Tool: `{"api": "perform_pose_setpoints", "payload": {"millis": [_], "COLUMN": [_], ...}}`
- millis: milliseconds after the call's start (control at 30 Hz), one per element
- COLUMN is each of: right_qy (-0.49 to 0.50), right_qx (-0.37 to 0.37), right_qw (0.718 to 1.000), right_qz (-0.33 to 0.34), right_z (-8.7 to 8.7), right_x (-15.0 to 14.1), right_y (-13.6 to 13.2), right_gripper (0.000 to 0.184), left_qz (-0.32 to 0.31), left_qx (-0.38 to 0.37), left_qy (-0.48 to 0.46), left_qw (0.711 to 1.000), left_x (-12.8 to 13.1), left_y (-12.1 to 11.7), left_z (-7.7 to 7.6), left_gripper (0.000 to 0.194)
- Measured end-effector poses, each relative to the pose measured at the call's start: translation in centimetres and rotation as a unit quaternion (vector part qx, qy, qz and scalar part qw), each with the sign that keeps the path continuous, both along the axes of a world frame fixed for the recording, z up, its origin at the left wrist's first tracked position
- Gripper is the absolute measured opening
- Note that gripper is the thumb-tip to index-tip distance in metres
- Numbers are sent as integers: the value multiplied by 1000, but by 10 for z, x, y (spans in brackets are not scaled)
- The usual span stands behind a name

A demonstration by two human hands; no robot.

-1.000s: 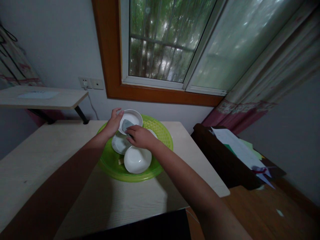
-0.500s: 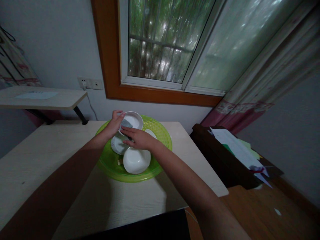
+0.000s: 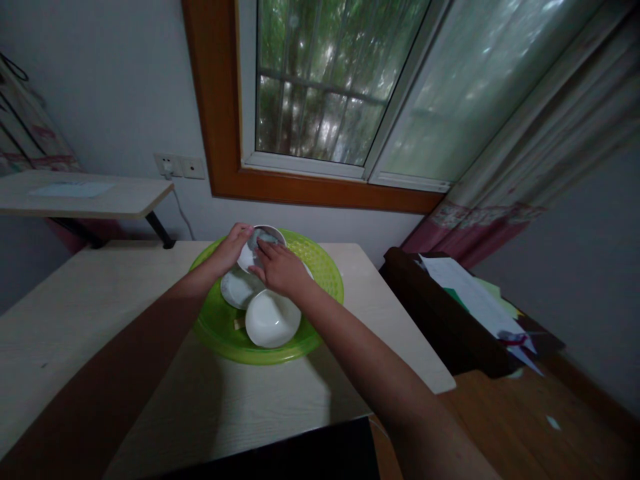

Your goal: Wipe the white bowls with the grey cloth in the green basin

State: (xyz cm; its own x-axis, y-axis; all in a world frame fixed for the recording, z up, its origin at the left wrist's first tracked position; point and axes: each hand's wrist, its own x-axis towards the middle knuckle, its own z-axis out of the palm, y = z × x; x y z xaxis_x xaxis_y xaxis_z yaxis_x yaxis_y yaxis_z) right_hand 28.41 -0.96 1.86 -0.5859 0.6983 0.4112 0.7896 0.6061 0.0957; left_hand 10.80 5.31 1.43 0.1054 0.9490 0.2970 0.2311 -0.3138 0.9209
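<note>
Fingers of the right hand (image 3: pixel 281 268) lie slightly spread on a grey cloth (image 3: pixel 269 237) inside a tilted bowl (image 3: pixel 247 259), hiding much of both; whether they pinch the cloth cannot be told. The left hand (image 3: pixel 234 246) holds the bowl's left rim, its fingertips hard to make out, over the far part of a green basin (image 3: pixel 260 358). Below are a shallow dish (image 3: pixel 237 289), partly covered, and a white bowl (image 3: pixel 273 321), the basin standing on a pale table (image 3: pixel 280 397) cut off at left.

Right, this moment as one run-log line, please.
left hand: holds white bowl | right hand: on grey cloth inside it | green basin: beneath, holding dishes
</note>
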Motion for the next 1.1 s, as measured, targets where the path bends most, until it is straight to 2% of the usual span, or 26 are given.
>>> {"api": "perform_pose_setpoints", "payload": {"millis": [200, 367, 533, 733, 967, 1100], "right_qy": [-22, -36, -45, 4, 86, 132], "right_qx": [29, 9, -13, -70, -124, -141], "right_qw": [998, 997, 999, 991, 973, 960], "right_qz": [-56, -64, 6, 117, 173, 200], "right_z": [9, 17, 18, 10, -9, -12], "right_x": [0, -3, 0, 4, 2, 5], "right_y": [-4, -9, -9, -1, 12, 15], "right_gripper": [54, 53, 54, 55, 66, 76], "left_qz": [20, 53, 58, 46, 14, -2], "left_qx": [10, 41, 58, 64, 67, 62], "left_qy": [8, 30, 32, 1, 20, -14], "left_qw": [1000, 997, 996, 997, 997, 998], "left_x": [-2, -4, -5, -4, -1, 0], "left_y": [-1, -4, -3, -2, 3, 4], "left_z": [3, 8, 6, 4, -3, -6], "left_gripper": [47, 47, 46, 49, 53, 53]}}
